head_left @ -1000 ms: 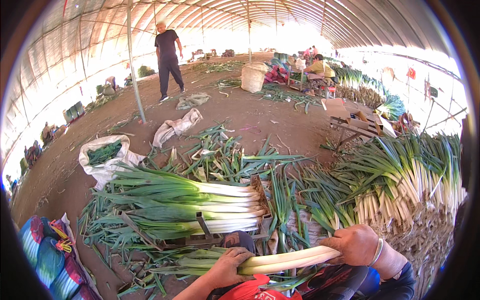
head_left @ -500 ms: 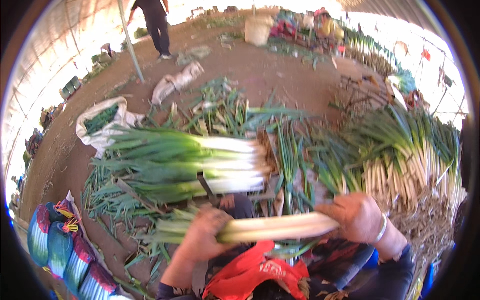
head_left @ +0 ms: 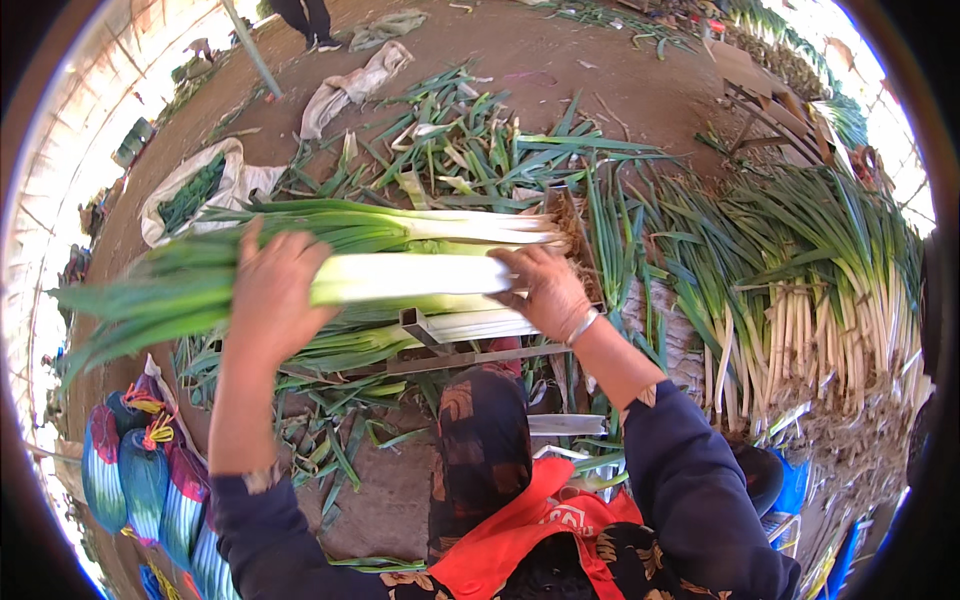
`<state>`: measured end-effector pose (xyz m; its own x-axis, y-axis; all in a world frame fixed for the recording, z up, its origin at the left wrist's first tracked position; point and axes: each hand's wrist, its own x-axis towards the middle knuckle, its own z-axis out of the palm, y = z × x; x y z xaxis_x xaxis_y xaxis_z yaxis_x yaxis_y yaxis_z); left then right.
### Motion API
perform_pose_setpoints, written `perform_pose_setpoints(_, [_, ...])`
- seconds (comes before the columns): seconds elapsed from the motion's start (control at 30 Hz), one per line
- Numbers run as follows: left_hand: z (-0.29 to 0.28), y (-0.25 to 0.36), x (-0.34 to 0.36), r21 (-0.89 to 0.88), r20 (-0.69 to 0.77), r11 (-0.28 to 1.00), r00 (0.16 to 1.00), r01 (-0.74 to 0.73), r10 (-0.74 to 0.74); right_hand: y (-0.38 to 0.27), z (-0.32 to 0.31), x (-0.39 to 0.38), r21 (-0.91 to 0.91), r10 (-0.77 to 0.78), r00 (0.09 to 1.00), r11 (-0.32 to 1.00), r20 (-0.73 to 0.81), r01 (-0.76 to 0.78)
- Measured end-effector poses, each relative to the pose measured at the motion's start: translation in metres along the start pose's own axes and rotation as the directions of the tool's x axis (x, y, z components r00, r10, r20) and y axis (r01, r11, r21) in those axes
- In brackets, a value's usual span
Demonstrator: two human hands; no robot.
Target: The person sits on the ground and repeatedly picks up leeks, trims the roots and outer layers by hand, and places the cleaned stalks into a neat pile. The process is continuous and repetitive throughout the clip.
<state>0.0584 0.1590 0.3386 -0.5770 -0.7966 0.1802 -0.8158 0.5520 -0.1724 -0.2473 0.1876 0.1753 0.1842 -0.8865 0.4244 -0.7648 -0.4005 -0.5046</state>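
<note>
A thick leek (head_left: 400, 277) with a white shank and green leaves is held level in both my hands, over a pile of trimmed leeks (head_left: 480, 228). My left hand (head_left: 282, 285) is closed round its leafy part, and the leaves trail off to the left, blurred. At the right, my right hand (head_left: 548, 292) grips the white root end. The pile lies in a metal frame (head_left: 425, 328), its roots pointing right and its leaves left. I cannot tell whether the held leek touches the pile.
Untrimmed leeks (head_left: 800, 320) with soil on their roots stand at the right. Cut leaves (head_left: 470, 150) litter the ground beyond the frame. An open white sack (head_left: 232, 180) sits at the left, with netted bundles (head_left: 145, 475) nearer me. A person (head_left: 303, 20) stands far off.
Both hands have moved forward and left from above my lap, carrying the leek over the pile. My arms are now stretched out, and the view has tipped further down.
</note>
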Motion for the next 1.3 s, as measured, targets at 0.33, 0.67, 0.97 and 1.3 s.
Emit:
perform_pose_setpoints(0.33, [0.251, 0.006, 0.052, -0.311, -0.156, 0.943, 0.973, 0.118, -0.173, 0.098, 0.093, 0.008, -0.378, 0.609, 0.777, 0.765, 0.159, -0.522])
perform_pose_setpoints(0.67, [0.252, 0.009, 0.054, -0.35, -0.105, 0.92, 0.969, 0.174, -0.223, 0.095, 0.081, 0.023, -0.474, 0.645, 0.67, 0.75, 0.368, -0.461])
perform_pose_setpoints(0.97, [0.247, 0.01, 0.057, -0.367, -0.139, 0.919, 0.969, 0.142, -0.205, 0.11, 0.131, 0.04, -0.508, 0.578, 0.793, 0.75, 0.193, -0.423])
perform_pose_setpoints(1.3, [0.253, -0.017, 0.102, -0.274, -0.083, 0.933, 0.961, 0.234, -0.265, 0.113, 0.123, 0.042, -0.471, 0.554, 0.801, 0.782, 0.227, -0.408])
